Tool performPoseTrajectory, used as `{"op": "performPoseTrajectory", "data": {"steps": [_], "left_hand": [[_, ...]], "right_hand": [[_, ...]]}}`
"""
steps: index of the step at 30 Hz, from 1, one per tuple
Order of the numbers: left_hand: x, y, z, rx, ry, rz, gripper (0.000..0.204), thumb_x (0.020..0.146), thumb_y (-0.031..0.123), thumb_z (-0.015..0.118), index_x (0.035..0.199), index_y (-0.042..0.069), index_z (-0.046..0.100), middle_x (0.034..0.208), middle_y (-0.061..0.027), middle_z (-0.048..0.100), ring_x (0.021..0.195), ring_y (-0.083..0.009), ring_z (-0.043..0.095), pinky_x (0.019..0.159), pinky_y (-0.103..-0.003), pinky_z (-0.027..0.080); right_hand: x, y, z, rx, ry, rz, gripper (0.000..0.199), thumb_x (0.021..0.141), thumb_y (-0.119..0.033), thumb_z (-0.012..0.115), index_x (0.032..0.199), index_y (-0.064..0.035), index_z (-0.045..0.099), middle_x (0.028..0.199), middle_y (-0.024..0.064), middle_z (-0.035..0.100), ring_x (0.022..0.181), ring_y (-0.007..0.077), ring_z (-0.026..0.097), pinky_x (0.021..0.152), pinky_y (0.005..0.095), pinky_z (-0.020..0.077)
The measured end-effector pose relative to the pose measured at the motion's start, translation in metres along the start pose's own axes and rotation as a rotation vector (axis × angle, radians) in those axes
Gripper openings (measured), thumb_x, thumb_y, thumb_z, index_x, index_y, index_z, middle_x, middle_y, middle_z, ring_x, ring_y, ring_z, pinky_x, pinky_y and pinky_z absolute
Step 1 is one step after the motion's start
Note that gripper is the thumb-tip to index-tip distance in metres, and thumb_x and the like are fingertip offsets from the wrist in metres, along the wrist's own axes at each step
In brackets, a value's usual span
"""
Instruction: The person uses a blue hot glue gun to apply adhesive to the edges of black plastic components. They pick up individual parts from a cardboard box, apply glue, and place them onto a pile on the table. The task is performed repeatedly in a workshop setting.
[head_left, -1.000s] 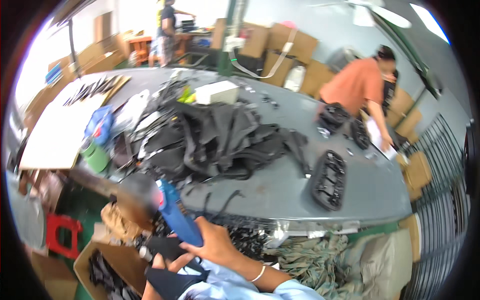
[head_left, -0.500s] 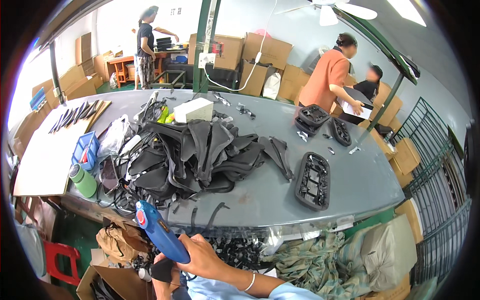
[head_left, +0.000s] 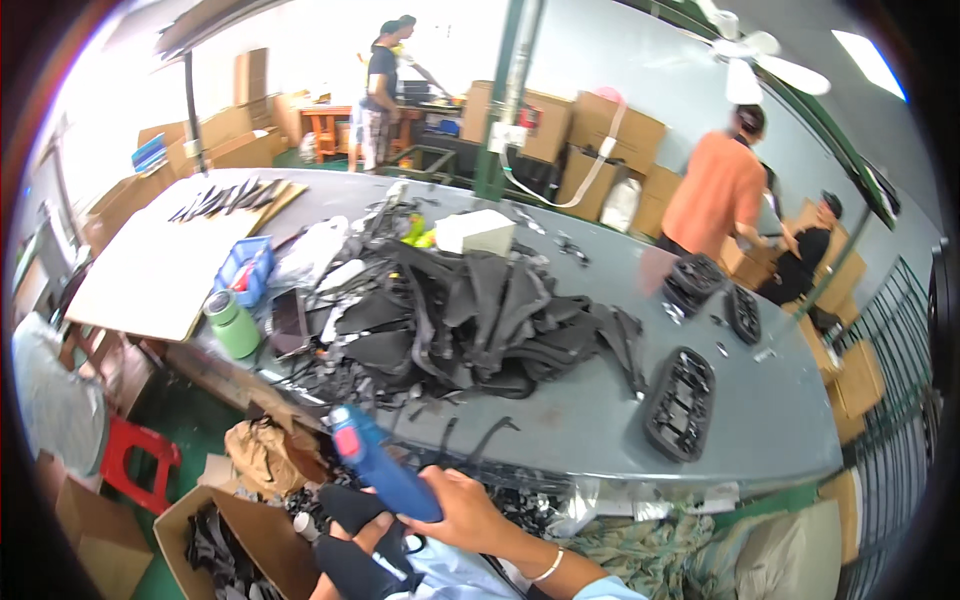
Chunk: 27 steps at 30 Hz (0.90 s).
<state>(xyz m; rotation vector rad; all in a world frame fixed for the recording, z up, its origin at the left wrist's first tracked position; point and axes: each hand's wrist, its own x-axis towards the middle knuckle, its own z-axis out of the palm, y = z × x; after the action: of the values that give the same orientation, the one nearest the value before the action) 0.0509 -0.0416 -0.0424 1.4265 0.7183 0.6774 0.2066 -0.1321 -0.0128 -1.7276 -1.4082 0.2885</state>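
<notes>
My right hand [head_left: 466,508], with a white band at its wrist, is wrapped round a blue hand-held tool [head_left: 385,465] that has a red part at its upper end. The tool points up and left, in front of the table's near edge. Just below it, my left hand [head_left: 372,536] grips a black, soft-looking flat piece [head_left: 362,572], which partly covers the fingers. Beyond the tool lies a large heap of similar black pieces [head_left: 470,320] on the grey table [head_left: 570,425].
A black oval tray-like part [head_left: 680,405] lies at the table's right. A green bottle [head_left: 232,325], phone [head_left: 289,322] and blue bin [head_left: 243,268] stand at the left. An open carton [head_left: 250,540] and red stool [head_left: 140,462] are below. A co-worker in orange [head_left: 715,190] stands beyond.
The view has swung so the table appears shifted right. More of the black piece in my left hand shows below the tool. The co-worker in orange has turned away.
</notes>
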Motion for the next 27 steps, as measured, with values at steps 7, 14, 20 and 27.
{"op": "performPoseTrajectory", "data": {"steps": [7, 14, 20, 27], "left_hand": [[-0.004, 0.032, 0.009, -0.558, -0.13, -0.242, 0.031, 0.085, 0.014, 0.057, 0.112, 0.002, 0.048, 0.106, -0.0107, 0.054, 0.094, -0.0211, 0.057, 0.088, -0.037, 0.045], [0.002, -0.033, -0.033, -1.13, -0.366, -0.435, 0.053, 0.086, 0.039, 0.053, 0.119, -0.001, 0.044, 0.111, -0.0174, 0.055, 0.104, -0.0343, 0.054, 0.086, -0.056, 0.044], [-0.01, 0.0, -0.022, -1.046, -0.215, -0.178, 0.056, 0.088, 0.044, 0.046, 0.133, 0.012, 0.036, 0.123, -0.0226, 0.048, 0.104, -0.037, 0.055, 0.09, -0.059, 0.04], [-0.002, 0.019, -0.035, -0.912, -0.008, -0.376, 0.041, 0.088, 0.024, 0.052, 0.117, -0.004, 0.044, 0.101, -0.0219, 0.058, 0.093, -0.0336, 0.059, 0.086, -0.049, 0.047]], "right_hand": [[0.005, -0.015, -0.008, 0.199, -0.03, 0.238, 0.041, 0.069, -0.022, 0.074, 0.096, 0.0017, 0.052, 0.075, 0.015, 0.063, 0.069, 0.0218, 0.064, 0.064, 0.031, 0.0489], [0.003, -0.006, -0.022, 0.776, -0.048, 0.516, 0.036, 0.064, -0.008, 0.075, 0.093, -0.0009, 0.056, 0.083, 0.0021, 0.058, 0.076, 0.0092, 0.055, 0.07, 0.0242, 0.0455], [0.005, 0.007, -0.022, 0.824, 0.069, 0.527, 0.033, 0.064, -0.005, 0.073, 0.092, -0.0006, 0.056, 0.083, 0.003, 0.057, 0.073, 0.0096, 0.054, 0.068, 0.0248, 0.0453], [0.004, 0.017, -0.023, 0.775, 0.088, 0.465, 0.033, 0.065, -0.007, 0.073, 0.092, -0.0016, 0.054, 0.077, 0.0027, 0.057, 0.066, 0.0097, 0.054, 0.063, 0.023, 0.0446]]}}
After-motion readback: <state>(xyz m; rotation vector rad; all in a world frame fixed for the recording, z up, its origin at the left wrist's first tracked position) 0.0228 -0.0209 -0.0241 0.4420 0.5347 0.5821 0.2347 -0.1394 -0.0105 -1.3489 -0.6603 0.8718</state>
